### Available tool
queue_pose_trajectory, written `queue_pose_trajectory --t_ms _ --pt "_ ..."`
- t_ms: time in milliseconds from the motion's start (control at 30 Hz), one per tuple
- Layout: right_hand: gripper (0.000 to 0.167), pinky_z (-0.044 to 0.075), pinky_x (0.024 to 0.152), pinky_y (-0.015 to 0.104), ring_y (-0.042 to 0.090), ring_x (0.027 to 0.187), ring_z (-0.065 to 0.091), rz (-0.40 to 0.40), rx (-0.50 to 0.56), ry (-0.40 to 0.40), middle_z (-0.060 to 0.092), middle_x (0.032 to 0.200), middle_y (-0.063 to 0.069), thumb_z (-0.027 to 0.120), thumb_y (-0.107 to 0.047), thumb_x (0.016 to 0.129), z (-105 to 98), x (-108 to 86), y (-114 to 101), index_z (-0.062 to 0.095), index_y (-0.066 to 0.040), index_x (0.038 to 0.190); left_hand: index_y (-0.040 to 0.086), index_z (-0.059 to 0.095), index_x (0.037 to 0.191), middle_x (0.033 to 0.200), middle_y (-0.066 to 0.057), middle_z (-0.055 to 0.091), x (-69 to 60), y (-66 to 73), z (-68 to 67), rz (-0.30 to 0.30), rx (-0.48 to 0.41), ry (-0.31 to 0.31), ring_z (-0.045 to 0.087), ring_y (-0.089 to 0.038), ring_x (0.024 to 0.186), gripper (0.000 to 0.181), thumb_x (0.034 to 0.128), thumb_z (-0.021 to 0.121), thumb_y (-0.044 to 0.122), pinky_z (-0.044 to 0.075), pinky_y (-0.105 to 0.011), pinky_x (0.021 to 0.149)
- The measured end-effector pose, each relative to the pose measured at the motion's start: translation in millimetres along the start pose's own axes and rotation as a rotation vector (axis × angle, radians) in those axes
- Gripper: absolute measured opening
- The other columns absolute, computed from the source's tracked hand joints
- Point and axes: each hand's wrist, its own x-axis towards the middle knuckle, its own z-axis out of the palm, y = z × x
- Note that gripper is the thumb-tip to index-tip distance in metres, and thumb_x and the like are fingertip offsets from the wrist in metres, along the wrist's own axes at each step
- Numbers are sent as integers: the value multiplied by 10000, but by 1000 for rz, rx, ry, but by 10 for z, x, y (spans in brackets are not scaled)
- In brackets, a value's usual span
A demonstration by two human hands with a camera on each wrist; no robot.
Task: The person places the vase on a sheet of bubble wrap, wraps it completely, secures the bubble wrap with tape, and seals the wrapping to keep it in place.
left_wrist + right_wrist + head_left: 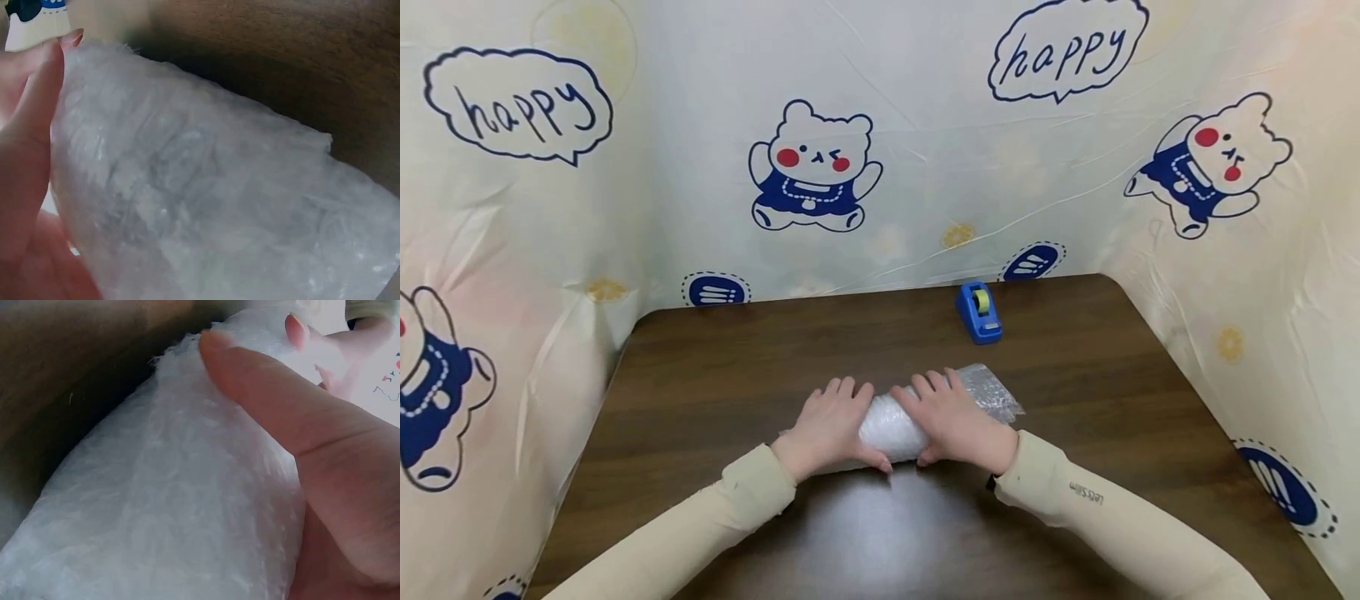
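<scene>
A roll of bubble wrap [891, 427] lies across the middle of the table, its flattened loose end [992, 392] sticking out at the right. My left hand [831, 423] grips the roll from its left part, thumb on the near side and fingers over the top. Close beside it, my right hand [955, 421] grips the roll in the same way. In the left wrist view the crinkled bubble wrap [206, 181] fills most of the picture. The right wrist view shows the thumb [269, 394] pressed along the wrap [162, 487]. Whatever the roll may contain is hidden.
A blue tape dispenser [979, 312] with a yellowish roll of tape stands near the table's back edge, right of centre. The dark wooden table [715, 358] is bordered at the back and sides by a printed cloth curtain [925, 167].
</scene>
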Motion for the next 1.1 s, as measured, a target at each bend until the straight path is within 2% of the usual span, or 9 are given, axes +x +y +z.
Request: queue_pose_trajectory --t_ms 133,267,367,533,667,767,900,1000,1100 --pt "1063 456 1008 611 396 1167 579 -6 42 -23 590 1266 161 955 -622 605 -48 48 48 523 -126 1439 43 592 1177 934 -149 652 -48 71 11 58 100 139 633 -330 799 913 654 843 749 567 -442 643" --pt "1056 447 1018 618 396 1181 581 -2 86 -57 597 1271 164 964 -599 606 -68 100 88 525 -124 1441 -2 613 1077 828 -122 660 -100 171 61 112 236 301 629 -275 670 810 690 870 662 543 -368 543" --pt "1018 404 1068 652 400 1231 564 20 117 -82 600 1300 157 957 -582 631 -73 141 112 530 -143 1444 -35 621 1120 859 -129 663 -111 214 138 94 286 340 632 -274 694 878 637 900 643 538 -380 567" --pt "994 309 1126 710 434 1329 506 51 165 -122 599 1354 153 941 -590 657 -68 167 125 538 -157 1457 -19 592 1245 970 -154 654 -122 221 296 23 244 295 640 -322 816 1065 528 941 688 525 -450 645" --pt "1033 275 1136 731 485 1393 448 81 160 -125 566 1419 182 932 -615 658 -50 157 114 522 -158 1488 2 586 1246 973 -158 652 -100 194 370 16 214 318 644 -333 822 1042 512 976 629 511 -457 630" --pt "1065 264 1133 744 518 1415 412 115 130 -83 542 1449 221 915 -647 662 -36 128 92 512 -143 1509 6 584 1215 935 -153 649 -57 153 364 27 197 330 639 -323 772 995 509 999 571 499 -447 593" --pt "1081 297 1119 735 513 1410 423 147 36 23 531 1459 242 869 -693 679 8 73 54 502 -130 1526 10 567 1168 901 -149 641 30 72 263 12 86 237 634 -324 736 898 536 1006 473 498 -453 581" --pt "1106 335 1106 721 497 1393 453 125 -71 111 527 1458 249 881 -678 673 80 54 34 475 -129 1543 9 551 1169 901 -148 643 94 5 167 -23 -5 134 639 -338 744 836 579 988 409 520 -474 607" --pt "1167 382 1078 704 485 1345 499 87 -170 199 539 1430 249 928 -661 620 164 55 35 458 -137 1550 3 531 1211 907 -155 651 139 -45 102 -45 -71 73 641 -346 744 844 599 973 381 540 -496 628"
